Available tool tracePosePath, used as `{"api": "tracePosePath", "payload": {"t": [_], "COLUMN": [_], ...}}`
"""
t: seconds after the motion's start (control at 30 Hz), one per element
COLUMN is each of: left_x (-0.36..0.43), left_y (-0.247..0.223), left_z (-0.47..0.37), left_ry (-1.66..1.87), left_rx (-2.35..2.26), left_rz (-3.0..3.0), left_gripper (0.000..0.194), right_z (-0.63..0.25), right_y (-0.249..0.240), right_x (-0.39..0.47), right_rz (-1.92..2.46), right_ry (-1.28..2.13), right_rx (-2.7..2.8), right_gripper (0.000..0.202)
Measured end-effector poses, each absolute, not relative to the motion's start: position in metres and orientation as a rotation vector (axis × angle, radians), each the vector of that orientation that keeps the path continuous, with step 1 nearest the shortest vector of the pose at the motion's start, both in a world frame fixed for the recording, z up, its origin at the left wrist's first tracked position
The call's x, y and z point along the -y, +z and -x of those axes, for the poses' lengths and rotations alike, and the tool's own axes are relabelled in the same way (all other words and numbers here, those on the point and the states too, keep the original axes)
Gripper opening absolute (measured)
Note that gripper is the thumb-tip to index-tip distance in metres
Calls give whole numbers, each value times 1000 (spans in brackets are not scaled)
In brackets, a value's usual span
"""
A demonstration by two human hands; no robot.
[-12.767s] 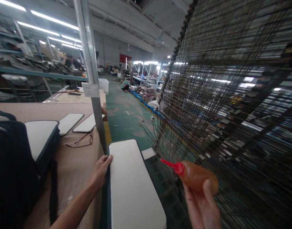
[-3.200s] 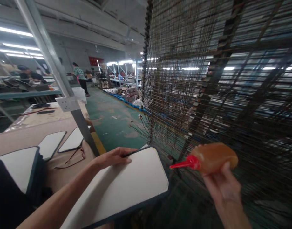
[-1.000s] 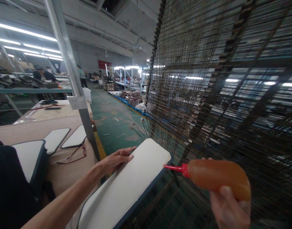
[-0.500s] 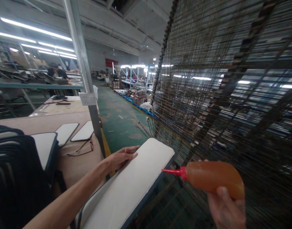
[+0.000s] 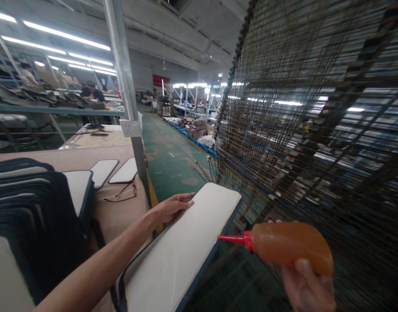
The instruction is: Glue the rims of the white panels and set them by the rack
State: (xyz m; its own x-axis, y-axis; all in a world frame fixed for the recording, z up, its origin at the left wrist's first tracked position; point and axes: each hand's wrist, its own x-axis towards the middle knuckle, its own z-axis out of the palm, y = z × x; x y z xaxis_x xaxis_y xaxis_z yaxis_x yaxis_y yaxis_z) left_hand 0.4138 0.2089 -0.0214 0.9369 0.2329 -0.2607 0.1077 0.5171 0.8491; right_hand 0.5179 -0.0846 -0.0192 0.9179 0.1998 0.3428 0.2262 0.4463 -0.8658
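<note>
Left hand [image 5: 176, 208] pinches the left long edge of a long, round-cornered white panel with dark navy edging [image 5: 186, 247]: thumb on the white face, fingers at the edge, partly hidden. Panel sits mid-view, slanted, right of the pinkish-beige covered table [image 5: 121, 223]; near end is cut off, so can't tell what supports it. Right hand [image 5: 307, 281] is wrapped round a translucent amber squeeze bottle [image 5: 291, 245] from below, thumb on the near side, bottle roughly level. Its slim red tapered nozzle [image 5: 233, 238] points left, tip at the panel's right long edge; touching or just above, can't tell. Thin yellowish line shows on the rim near the far right corner, probably the bottle's contents. To do this well, I'd follow the rim, not wander onto the white face: shallow nozzle angle, light even squeeze, steady speed, ease off at corners so it doesn't pool. Left grip should stay firm but clear of the wet rim, or fingers will smear it. Mind elbow room: dark wire lattice rack [image 5: 283, 130] stands beyond the bottle on the right.
</note>
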Motion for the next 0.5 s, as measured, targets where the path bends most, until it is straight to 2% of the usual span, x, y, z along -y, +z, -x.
{"api": "tracePosePath", "payload": {"t": [0.17, 0.33, 0.5], "left_x": [-211, -214, -214], "left_y": [-22, -26, -25], "left_z": [-416, -421, -427], "left_ry": [94, 101, 124], "left_rx": [-399, -397, -442], "left_rz": [-1017, -1014, -986], "left_gripper": [83, 80, 77], "right_z": [-517, -514, -515], "right_y": [-22, -22, -24], "right_x": [84, 84, 86], "right_rz": [1156, 1171, 1158], "right_ry": [-6, 3, 43], "right_rx": [398, 375, 399], "right_gripper": [36, 41, 38]}}
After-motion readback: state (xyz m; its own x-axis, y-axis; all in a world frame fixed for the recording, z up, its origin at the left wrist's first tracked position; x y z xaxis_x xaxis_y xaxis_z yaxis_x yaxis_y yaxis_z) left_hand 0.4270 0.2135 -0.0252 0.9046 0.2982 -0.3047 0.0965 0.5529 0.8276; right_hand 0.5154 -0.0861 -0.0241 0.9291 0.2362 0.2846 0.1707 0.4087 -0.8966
